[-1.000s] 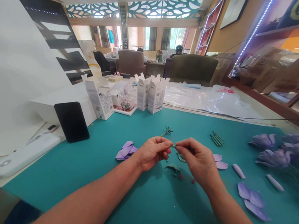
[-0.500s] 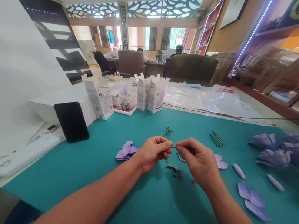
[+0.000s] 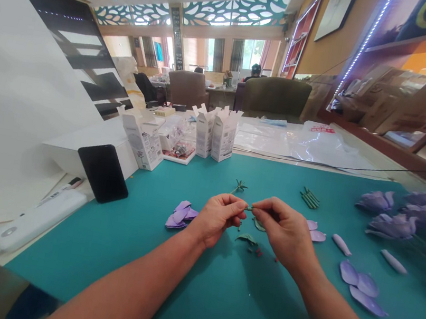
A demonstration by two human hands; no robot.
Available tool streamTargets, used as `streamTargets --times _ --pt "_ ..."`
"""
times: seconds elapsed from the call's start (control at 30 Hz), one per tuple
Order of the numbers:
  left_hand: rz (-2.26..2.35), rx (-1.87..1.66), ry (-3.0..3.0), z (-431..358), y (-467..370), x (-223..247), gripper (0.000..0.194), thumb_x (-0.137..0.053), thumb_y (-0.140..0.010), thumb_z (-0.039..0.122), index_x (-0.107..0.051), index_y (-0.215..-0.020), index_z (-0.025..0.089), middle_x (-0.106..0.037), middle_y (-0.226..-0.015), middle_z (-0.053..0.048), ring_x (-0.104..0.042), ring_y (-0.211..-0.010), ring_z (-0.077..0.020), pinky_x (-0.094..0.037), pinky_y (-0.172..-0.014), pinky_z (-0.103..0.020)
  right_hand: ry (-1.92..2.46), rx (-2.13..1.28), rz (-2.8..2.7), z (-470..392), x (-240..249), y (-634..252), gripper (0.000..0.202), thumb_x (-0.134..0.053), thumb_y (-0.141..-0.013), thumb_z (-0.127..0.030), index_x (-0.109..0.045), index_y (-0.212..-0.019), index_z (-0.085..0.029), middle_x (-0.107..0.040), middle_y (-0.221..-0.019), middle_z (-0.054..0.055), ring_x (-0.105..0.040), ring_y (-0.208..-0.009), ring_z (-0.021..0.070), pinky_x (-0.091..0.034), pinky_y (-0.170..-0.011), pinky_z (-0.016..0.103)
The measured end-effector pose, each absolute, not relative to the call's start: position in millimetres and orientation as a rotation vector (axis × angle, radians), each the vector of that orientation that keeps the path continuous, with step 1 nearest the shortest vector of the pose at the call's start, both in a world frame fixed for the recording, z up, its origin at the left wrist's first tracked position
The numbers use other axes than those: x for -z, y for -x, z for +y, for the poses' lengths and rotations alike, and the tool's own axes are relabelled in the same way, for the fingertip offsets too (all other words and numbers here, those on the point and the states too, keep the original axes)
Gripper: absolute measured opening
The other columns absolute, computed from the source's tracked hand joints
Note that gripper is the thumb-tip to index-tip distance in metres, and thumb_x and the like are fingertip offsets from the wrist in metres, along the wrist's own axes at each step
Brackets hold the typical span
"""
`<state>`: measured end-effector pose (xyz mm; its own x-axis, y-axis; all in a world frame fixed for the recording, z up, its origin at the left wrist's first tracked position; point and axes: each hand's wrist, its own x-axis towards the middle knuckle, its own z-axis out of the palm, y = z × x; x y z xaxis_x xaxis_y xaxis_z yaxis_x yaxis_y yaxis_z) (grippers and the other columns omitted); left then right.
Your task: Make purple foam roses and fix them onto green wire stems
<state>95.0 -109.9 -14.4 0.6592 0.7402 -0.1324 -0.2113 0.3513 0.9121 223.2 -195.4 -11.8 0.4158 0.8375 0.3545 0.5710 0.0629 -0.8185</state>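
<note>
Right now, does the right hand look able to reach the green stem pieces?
Probably yes: only teal mat shows between the right hand and the green stem pieces, though its fingers pinch a small green part.

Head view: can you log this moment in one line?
left hand: pinching; right hand: pinching; between them: small green piece; underneath: teal mat

bare left hand (image 3: 217, 220), bare right hand (image 3: 283, 229), tapering fingers (image 3: 275, 204), bare wrists (image 3: 199, 233) just behind the hands, bare forearms (image 3: 143, 274) broadening away from them, dark navy cloth (image 3: 31, 305), possibly trousers, blurred, well below and left of the left hand
</note>
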Motion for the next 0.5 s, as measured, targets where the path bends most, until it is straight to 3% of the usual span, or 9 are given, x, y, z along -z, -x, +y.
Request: streamTargets --times 0.2,0.5 --pt "0.597 -0.676 -1.05 -110.8 -94.7 13.9 0.033 -0.079 -0.059 0.036 -0.059 -0.07 0.012 -0.059 -0.058 0.001 -0.049 -0.049 -0.0049 -0.038 -0.052 -0.02 1.621 -0.27 -1.27 -196.6 9.3 -220.1 0.014 -0.057 -0.079 -0.033 -0.064 -0.075 -0.021 -0.061 -0.064 -0.001 -0.051 -0.06 0.0137 -0.039 -0.056 0.027" --pt "0.532 -0.656 -1.007 -109.3 -94.2 13.0 0.033 -0.08 -0.057 0.035 -0.062 -0.072 0.012 -0.059 -0.057 0.001 -0.05 -0.049 -0.0048 -0.038 -0.053 -0.019 1.514 -0.471 -1.175 -192.7 12.3 -225.2 0.015 -0.06 -0.074 -0.034 -0.065 -0.075 -0.02 -0.06 -0.064 0.0 -0.05 -0.062 0.0149 -0.04 -0.057 0.028"
